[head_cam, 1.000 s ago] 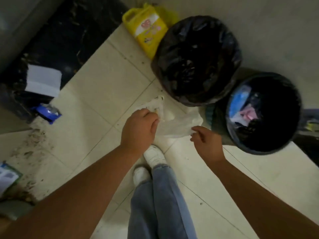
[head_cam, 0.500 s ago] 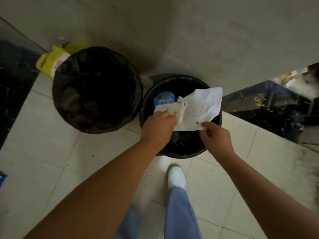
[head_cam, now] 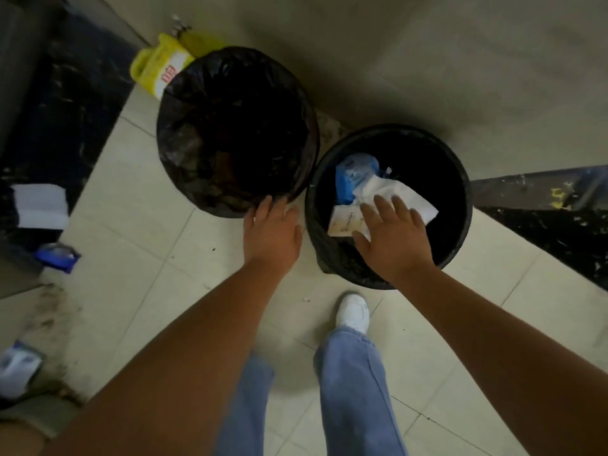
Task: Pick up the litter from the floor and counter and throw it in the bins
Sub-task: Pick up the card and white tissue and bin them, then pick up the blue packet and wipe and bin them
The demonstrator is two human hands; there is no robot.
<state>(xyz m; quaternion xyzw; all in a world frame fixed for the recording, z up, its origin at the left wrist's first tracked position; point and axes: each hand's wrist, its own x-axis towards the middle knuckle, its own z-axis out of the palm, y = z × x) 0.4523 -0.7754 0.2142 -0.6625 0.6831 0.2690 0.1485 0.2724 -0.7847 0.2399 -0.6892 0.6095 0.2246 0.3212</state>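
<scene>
Two round bins lined with black bags stand on the tiled floor by the wall. The left bin (head_cam: 194, 195) looks dark inside. In the right bin (head_cam: 460, 232) lie white crumpled paper (head_cam: 411, 199), a white printed wrapper (head_cam: 343, 222) and a blue packet (head_cam: 353, 174). My right hand (head_cam: 391, 235) hovers over the right bin with fingers spread, just above the paper, holding nothing. My left hand (head_cam: 273, 232) is open over the floor between the two bins, fingertips near the left bin's rim.
A yellow plastic jug (head_cam: 158, 69) stands behind the left bin. On the floor at the left lie a blue wrapper (head_cam: 57, 256), a white paper sheet (head_cam: 41, 205) and a blue-and-white packet (head_cam: 16, 366). Dirt marks the tiles there. My legs and a white shoe (head_cam: 353, 312) are below.
Both hands held the white paper and wrapper over the right bin; they have let go, the litter now lies in the bin, and both hands are open.
</scene>
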